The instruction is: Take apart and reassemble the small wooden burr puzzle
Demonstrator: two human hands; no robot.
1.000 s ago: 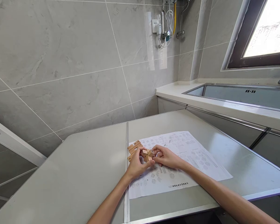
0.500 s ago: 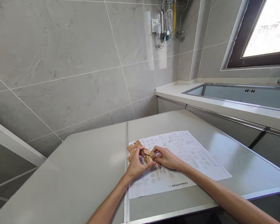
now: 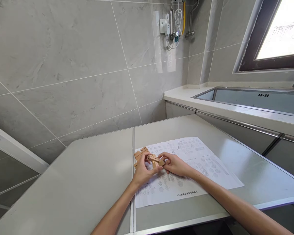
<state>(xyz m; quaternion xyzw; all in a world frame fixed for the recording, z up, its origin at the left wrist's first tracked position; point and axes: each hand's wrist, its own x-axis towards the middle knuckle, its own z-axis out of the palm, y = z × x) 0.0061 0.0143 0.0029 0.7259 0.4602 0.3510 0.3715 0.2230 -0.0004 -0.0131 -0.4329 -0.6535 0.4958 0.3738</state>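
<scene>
Both my hands meet over a printed instruction sheet (image 3: 198,164) on a grey table (image 3: 88,182). My left hand (image 3: 142,171) and my right hand (image 3: 175,164) are each closed round small wooden puzzle pieces (image 3: 155,160), held together between the fingertips just above the paper. Loose notched wooden pieces (image 3: 140,152) lie on the sheet's far left corner, just beyond my left hand. My fingers hide how the held pieces fit together.
A seam (image 3: 133,153) splits the table into two leaves. Grey tiled wall (image 3: 75,65) rises behind it. A white counter with a steel sink (image 3: 254,98) stands at the right under a window (image 3: 279,32). Pipes and a socket (image 3: 172,26) hang on the wall.
The held wooden pieces have turned slightly between my fingers, one bar now lying more level. Both hands stay in the same spot over the sheet.
</scene>
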